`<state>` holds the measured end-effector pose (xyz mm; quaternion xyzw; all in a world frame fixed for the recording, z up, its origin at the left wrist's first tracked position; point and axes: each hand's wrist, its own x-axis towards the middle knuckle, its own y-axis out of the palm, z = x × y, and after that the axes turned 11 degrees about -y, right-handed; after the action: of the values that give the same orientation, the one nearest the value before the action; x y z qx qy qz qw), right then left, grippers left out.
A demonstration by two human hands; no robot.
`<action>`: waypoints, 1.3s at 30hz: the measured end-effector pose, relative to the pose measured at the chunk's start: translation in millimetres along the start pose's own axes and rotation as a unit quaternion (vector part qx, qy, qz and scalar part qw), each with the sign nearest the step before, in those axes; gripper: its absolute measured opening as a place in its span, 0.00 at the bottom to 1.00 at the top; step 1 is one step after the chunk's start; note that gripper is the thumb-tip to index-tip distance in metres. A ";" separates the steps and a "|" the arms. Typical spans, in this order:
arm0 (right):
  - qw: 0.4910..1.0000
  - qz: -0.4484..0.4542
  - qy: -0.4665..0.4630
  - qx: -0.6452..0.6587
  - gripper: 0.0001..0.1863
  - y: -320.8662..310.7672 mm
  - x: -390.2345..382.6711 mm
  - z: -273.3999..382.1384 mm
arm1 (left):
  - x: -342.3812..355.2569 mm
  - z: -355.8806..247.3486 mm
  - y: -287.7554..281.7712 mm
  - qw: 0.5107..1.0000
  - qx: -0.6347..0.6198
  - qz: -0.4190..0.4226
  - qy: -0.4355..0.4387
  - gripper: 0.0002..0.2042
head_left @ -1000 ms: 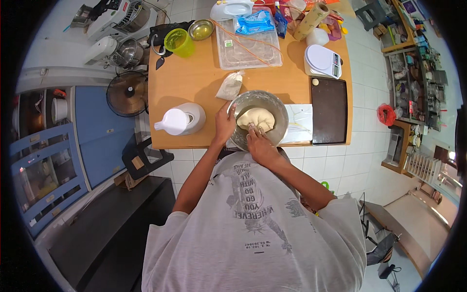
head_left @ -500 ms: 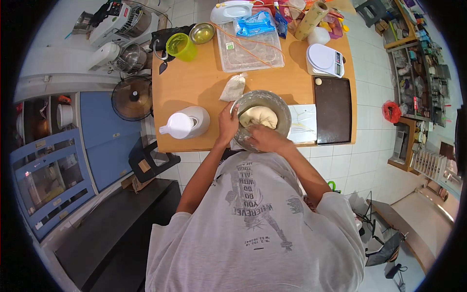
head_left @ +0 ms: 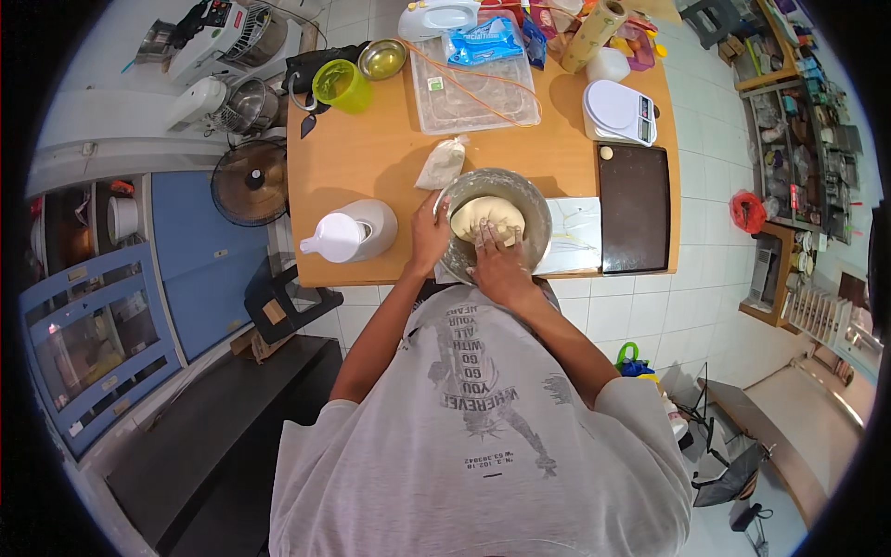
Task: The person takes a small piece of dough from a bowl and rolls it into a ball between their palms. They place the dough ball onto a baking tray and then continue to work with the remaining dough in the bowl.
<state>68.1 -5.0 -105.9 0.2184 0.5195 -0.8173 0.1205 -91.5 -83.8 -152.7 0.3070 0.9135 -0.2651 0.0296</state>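
Note:
A steel mixing bowl (head_left: 534,223) dusted with flour holds a pale ball of dough (head_left: 478,209) near the table's front edge. My left hand (head_left: 427,239) grips the bowl's left rim. My right hand (head_left: 497,265) reaches into the bowl from below, with outstretched, dough-smeared fingers pressing on the front of the dough. Just behind the bowl lies a small bag of pale powder (head_left: 438,165). A white plastic jug (head_left: 339,237) stands to the left, and a white board (head_left: 574,237) lies beside the bowl on the right.
On the wooden table (head_left: 353,153) are a dark tray (head_left: 634,213), white scale (head_left: 608,110), green cup (head_left: 342,85), small metal bowl (head_left: 380,59), clear lidded box (head_left: 473,97) and a paper roll (head_left: 594,37). A fan (head_left: 249,181) and blue cabinet (head_left: 200,260) stand left, shelving at right.
My right hand was lower and blurred half a second ago; now its fingers reach higher onto the dough. My left hand stays on the rim. The whole view has shifted slightly.

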 end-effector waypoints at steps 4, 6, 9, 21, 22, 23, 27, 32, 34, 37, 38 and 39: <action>0.999 0.025 0.034 0.002 0.43 0.4 17.3 4.6 | 12.7 0.3 -2.5 0.999 0.021 0.038 -0.002 0.13; 0.999 -0.007 0.043 -0.002 0.42 1.5 18.7 10.8 | 16.3 -1.3 -7.4 0.998 0.031 0.063 -0.002 0.15; 0.994 0.019 -0.011 0.112 0.37 -25.0 32.6 -11.9 | 11.8 0.9 -9.4 0.998 -0.009 0.069 -0.005 0.18; 0.953 -0.264 -0.103 0.103 0.21 -28.6 51.9 -44.8 | -27.8 14.9 -1.0 0.998 -0.053 -0.012 -0.044 0.17; 0.966 -0.231 -0.093 0.067 0.19 -29.7 60.9 -37.1 | -19.6 12.5 -2.2 0.998 -0.059 0.000 -0.027 0.16; 0.976 -0.198 -0.083 0.030 0.18 -30.7 65.9 -32.4 | -11.4 9.8 -3.1 0.998 -0.060 -0.002 -0.027 0.16; 0.976 -0.194 -0.089 -0.036 0.15 -37.5 62.7 -30.3 | 6.2 -4.5 -8.6 0.999 -0.012 0.026 -0.025 0.15; 0.980 -0.125 -0.145 -0.046 0.18 -57.8 -4.4 -24.0 | 6.7 -5.6 -7.7 0.996 0.016 0.076 -0.050 0.15; 0.980 -0.122 -0.147 -0.058 0.20 -38.7 -27.2 -24.3 | 5.5 1.2 -4.0 0.997 0.038 0.059 -0.030 0.16; 0.985 -0.090 -0.136 -0.062 0.23 -27.8 -46.5 -20.6 | 5.8 9.6 2.3 0.999 -0.010 0.046 0.007 0.12; 0.989 -0.060 -0.122 -0.055 0.25 -26.7 -49.7 -19.5 | 5.0 12.0 4.4 0.999 -0.010 0.049 0.004 0.12; 0.990 -0.058 -0.121 -0.051 0.25 -24.1 -49.8 -18.3 | 5.0 10.4 4.2 0.999 -0.004 0.043 0.007 0.12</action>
<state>105.7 20.4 -69.4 0.0810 0.5541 -0.8156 0.1456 -94.2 -83.5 -164.6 0.3473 0.9009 -0.2577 0.0360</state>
